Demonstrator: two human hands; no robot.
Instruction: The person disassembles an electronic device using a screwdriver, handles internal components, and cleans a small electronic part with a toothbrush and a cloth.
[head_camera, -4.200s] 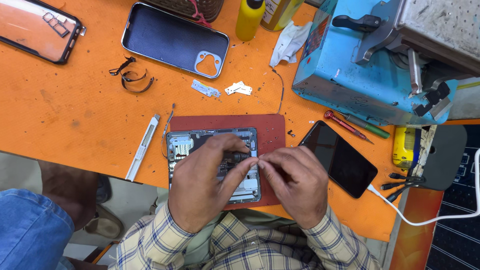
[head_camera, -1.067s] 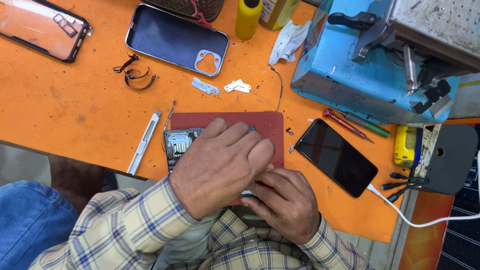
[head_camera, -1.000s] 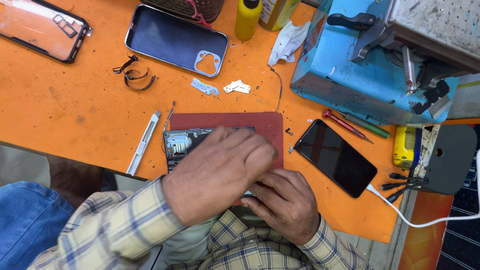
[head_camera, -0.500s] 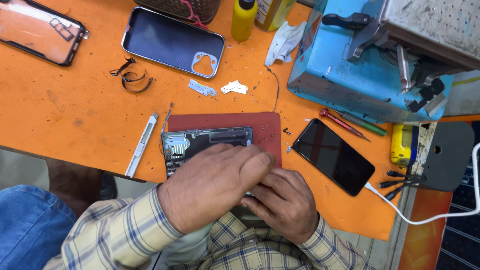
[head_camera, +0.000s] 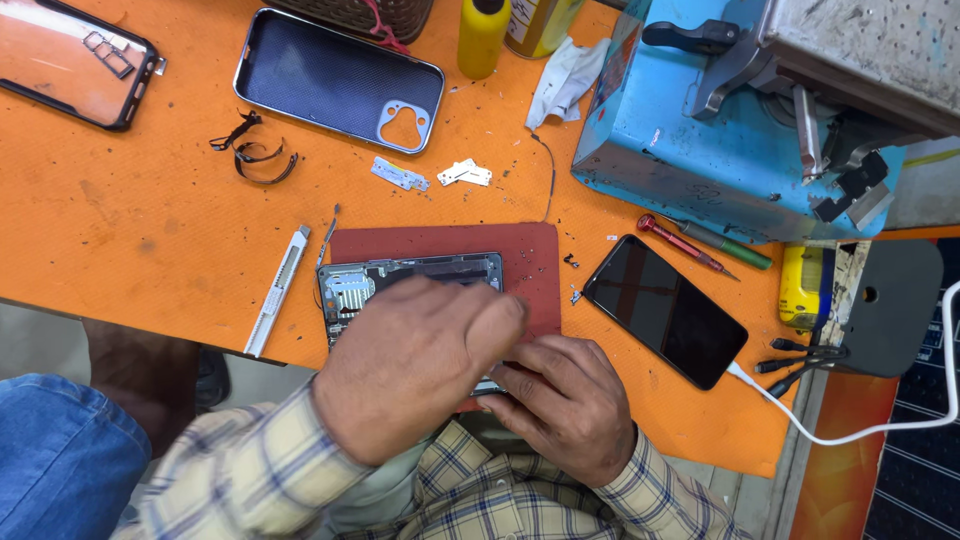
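My left hand (head_camera: 415, 365) lies flat, fingers together, over the opened phone (head_camera: 400, 285) on the red mat (head_camera: 520, 250), while my right hand (head_camera: 570, 405) curls at its lower edge; what it pinches, I cannot tell. The phone looks light, stiff and fragile, its bare circuitry best left untouched and its metal frame the safest hold. The orange workbench (head_camera: 120, 230) is crowded: a black handset (head_camera: 665, 310), a blue machine (head_camera: 720, 140), a phone case (head_camera: 335, 80).

Opened phone (head_camera: 400, 280) lies flat on red mat (head_camera: 520, 260), internals exposed.
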